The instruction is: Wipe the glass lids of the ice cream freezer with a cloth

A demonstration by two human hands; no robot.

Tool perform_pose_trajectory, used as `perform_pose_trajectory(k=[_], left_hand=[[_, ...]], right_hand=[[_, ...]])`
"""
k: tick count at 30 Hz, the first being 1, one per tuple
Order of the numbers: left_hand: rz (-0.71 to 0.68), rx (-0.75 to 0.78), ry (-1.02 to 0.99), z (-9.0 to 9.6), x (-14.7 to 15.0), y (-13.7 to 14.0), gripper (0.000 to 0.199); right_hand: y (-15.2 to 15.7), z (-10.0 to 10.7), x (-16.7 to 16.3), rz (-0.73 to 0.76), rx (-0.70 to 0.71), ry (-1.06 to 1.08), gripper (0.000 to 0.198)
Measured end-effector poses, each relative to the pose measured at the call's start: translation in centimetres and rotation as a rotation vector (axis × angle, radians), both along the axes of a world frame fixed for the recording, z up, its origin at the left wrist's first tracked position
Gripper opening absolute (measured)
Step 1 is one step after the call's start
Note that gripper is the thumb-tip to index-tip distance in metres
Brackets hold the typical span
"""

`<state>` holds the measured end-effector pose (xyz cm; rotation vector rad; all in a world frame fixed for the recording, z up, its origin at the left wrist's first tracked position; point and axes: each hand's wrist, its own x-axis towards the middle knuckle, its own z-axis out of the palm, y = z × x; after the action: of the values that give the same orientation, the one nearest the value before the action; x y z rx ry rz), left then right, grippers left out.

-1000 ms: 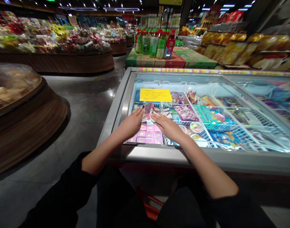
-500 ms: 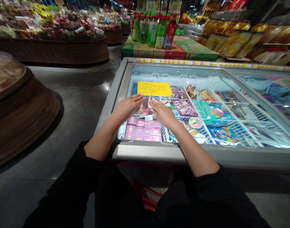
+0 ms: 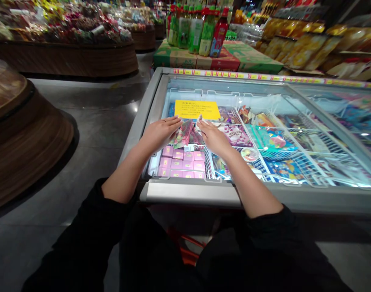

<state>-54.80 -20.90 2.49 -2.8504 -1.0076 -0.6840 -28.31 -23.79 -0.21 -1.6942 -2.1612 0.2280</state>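
A pink-and-green wrapped packet (image 3: 184,136) is sitting tilted near the centre of the frame, above rows of pink boxes (image 3: 182,164) lying flat at the freezer's near-left corner
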Motion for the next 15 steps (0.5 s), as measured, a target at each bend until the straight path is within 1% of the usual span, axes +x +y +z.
perform_pose_trajectory(k=[2, 3, 5, 7, 9, 10, 12, 14, 15], left_hand=[[-0.002, 0.011, 0.023, -0.1, 0.1, -0.1, 0.043], [-0.002, 0.015, 0.041, -0.2, 0.2, -0.2, 0.042], [-0.004, 0.019, 0.074, -0.3, 0.3, -0.2, 0.040], [-0.009, 0.016, 0.082, -0.4, 0.3, -0.2, 0.039], [-0.012, 0.010, 0.069, -0.5, 0.3, -0.1, 0.039], [-0.016, 0.007, 0.063, -0.5, 0.3, 0.0, 0.039], [-0.018, 0.006, 0.054, -0.5, 0.3, 0.0, 0.040], [-0.007, 0.016, 0.049, -0.4, 0.3, 0.0, 0.040], [0.005, 0.023, 0.045, -0.3, 0.4, 0.0, 0.041]], right_hand=[[0.0, 0.1, -1.4, 0.053, -0.012, -0.010, 0.063], [-0.6, 0.2, -2.0, 0.088, -0.017, -0.011, 0.063], [-2.9, 0.3, -2.2, 0.169, -0.028, -0.005, 0.061], [-5.5, 0.3, -1.3, 0.232, -0.039, 0.013, 0.058], [-7.3, 0.2, 0.6, 0.220, -0.039, 0.032, 0.055], [-7.7, 0.2, 1.7, 0.191, -0.035, 0.035, 0.054], [-7.0, 0.1, 3.5, 0.111, -0.019, 0.028, 0.054], [-4.9, -0.1, 4.4, 0.050, -0.004, 0.010, 0.055], [-3.5, -0.2, 4.3, 0.037, 0.003, 0.001, 0.055]])
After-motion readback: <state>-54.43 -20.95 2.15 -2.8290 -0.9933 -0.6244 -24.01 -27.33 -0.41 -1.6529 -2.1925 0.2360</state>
